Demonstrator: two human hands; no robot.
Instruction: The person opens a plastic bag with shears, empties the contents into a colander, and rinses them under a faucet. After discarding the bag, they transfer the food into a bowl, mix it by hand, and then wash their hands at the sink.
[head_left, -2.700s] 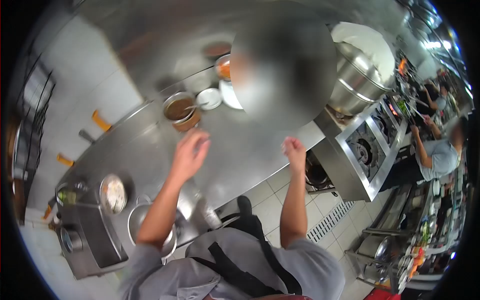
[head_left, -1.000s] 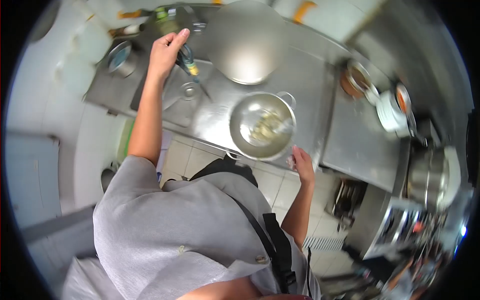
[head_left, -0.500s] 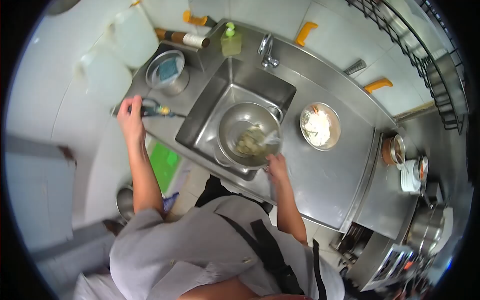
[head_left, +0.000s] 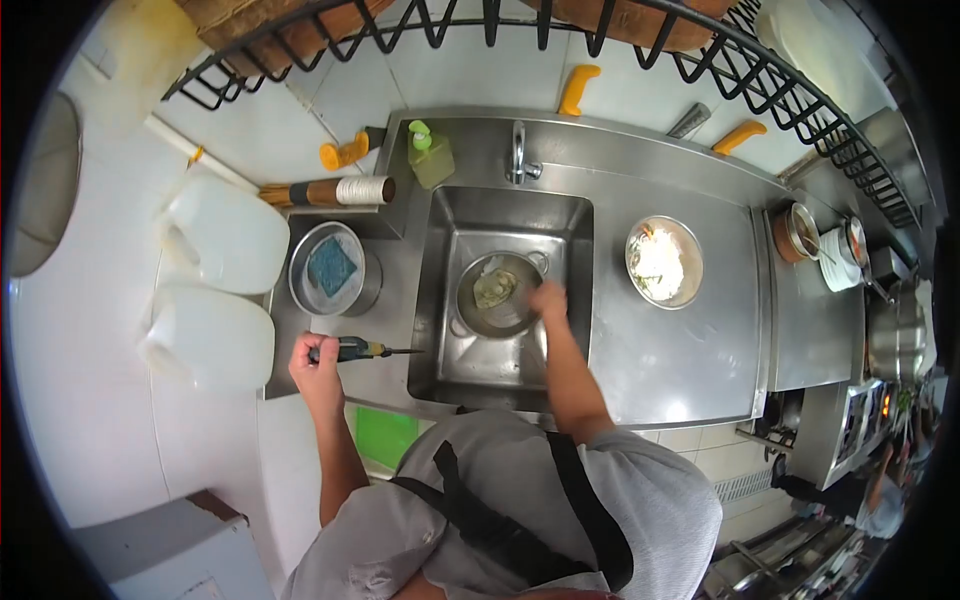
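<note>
In my left hand (head_left: pixel 316 362), fingers wrapped round its handle, is a slim tool (head_left: pixel 360 349) with a dark green and yellow grip and a thin pointed metal end. It is level over the counter, its tip pointing at the sink's left edge. My right hand (head_left: pixel 548 298), somewhat blurred, is closed at the right rim of a round metal bowl (head_left: pixel 482 322) with loop handles. The bowl is inside the steel sink (head_left: pixel 432 330). A pale yellowish-green clump (head_left: pixel 494 288) lies in it.
A metal bowl of white food (head_left: pixel 690 292) stands on the right counter. Left of the sink are a metal pot (head_left: pixel 372 275) with a blue cloth, a soap bottle (head_left: pixel 432 164) and white jugs (head_left: pixel 225 235). A faucet (head_left: pixel 518 155) and black wire rack (head_left: pixel 440 30) are beyond.
The view has shifted and turned. The bowl looks smaller and lower in the sink, with my right hand still at its rim. My left hand keeps the slim tool, now seen straighter.
</note>
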